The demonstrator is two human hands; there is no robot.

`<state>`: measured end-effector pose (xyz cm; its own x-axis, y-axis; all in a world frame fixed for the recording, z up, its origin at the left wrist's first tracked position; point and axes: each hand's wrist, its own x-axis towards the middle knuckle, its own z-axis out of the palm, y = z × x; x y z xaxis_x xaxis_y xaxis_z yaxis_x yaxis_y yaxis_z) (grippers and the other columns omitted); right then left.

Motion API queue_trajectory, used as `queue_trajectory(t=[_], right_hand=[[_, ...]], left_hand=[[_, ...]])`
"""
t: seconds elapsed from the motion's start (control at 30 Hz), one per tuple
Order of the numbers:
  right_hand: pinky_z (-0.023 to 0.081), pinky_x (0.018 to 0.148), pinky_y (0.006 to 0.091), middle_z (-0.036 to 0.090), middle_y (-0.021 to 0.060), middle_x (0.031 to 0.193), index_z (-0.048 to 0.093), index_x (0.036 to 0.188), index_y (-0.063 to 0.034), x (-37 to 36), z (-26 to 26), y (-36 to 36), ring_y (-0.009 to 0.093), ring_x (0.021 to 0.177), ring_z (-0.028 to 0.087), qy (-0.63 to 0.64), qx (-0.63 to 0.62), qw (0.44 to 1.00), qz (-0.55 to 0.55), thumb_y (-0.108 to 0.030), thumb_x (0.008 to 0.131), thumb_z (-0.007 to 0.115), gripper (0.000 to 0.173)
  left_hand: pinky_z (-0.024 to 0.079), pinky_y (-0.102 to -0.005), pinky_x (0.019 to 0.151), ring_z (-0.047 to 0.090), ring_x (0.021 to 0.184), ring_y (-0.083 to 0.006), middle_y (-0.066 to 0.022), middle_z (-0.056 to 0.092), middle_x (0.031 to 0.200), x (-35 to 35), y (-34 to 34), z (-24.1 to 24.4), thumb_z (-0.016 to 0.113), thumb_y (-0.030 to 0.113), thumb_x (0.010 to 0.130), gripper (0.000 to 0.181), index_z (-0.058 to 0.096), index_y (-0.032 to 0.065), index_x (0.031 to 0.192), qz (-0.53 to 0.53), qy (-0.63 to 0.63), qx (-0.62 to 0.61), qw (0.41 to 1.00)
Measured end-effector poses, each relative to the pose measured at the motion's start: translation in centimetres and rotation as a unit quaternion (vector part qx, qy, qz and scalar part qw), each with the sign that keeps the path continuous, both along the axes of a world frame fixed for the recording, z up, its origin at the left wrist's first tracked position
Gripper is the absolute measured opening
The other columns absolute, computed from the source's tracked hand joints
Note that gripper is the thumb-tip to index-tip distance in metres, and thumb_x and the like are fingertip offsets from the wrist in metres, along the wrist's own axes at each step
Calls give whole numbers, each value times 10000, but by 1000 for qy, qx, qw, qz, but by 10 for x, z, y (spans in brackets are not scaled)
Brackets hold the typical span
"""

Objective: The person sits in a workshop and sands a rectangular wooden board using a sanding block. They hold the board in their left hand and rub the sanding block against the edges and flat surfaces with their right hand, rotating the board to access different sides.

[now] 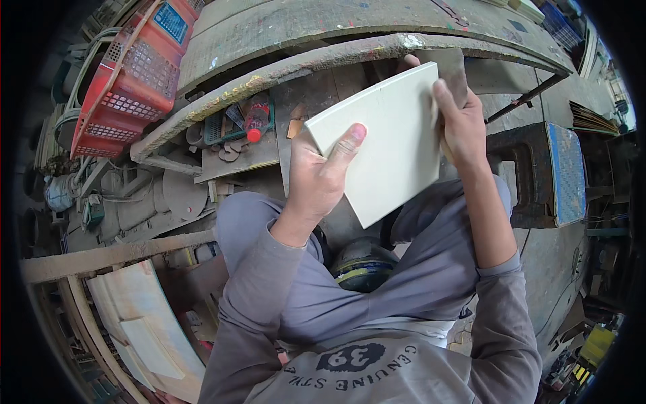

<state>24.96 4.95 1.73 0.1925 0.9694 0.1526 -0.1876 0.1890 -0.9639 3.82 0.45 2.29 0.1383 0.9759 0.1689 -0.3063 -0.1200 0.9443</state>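
A pale, flat rectangular board is held tilted above my lap. My left hand grips its left side, thumb flat on the face and the other fingers hidden behind. At the board's right edge, my right hand pinches a thin grey-brown sheet that looks like sandpaper. Part of this sheet stands up beyond the board's upper right corner, and my right thumb lies near the edge. Whether the sheet touches the edge along its length is hard to tell.
A worn wooden workbench with a crusted front rail spans the front. Below it, a green basket holds a red-capped bottle. A red plastic crate stands left, a blue-topped stool right, and a wooden rack lower left.
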Motion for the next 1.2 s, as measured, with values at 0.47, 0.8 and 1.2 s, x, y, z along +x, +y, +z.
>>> queue_trajectory(t=[0.47, 0.8, 1.2], right_hand=[[469, 923, 329, 552, 168, 1213, 597, 1295, 17, -43, 4, -12, 239, 1080, 579, -257, 119, 957, -71, -158, 969, 646, 374], [260, 1172, 440, 417, 115, 1562, 533, 1422, -73, -67, 10, -7, 368, 1487, 278, -413, 223, 880, -80, -120, 1025, 483, 403], [205, 1209, 489, 474, 142, 1506, 497, 1453, -85, -75, 31, -12, 318, 1448, 375, -288, 350, 887, 82, -25, 968, 534, 490]], left_hand=[[241, -437, 1216, 241, 1501, -256, -97, 128, 1663, 32, -8, -1, 208, 859, 875, 1055, 35, 122, 1610, -182, -375, 22, 909], [155, -466, 1241, 187, 1508, -345, -164, 129, 1653, 27, -4, -17, 499, 858, 775, 1219, 85, 58, 1597, -98, -146, 177, 968], [178, -461, 1237, 206, 1507, -321, -138, 152, 1652, 19, -5, 15, 373, 756, 905, 1007, 54, 104, 1604, -75, -175, 22, 982]])
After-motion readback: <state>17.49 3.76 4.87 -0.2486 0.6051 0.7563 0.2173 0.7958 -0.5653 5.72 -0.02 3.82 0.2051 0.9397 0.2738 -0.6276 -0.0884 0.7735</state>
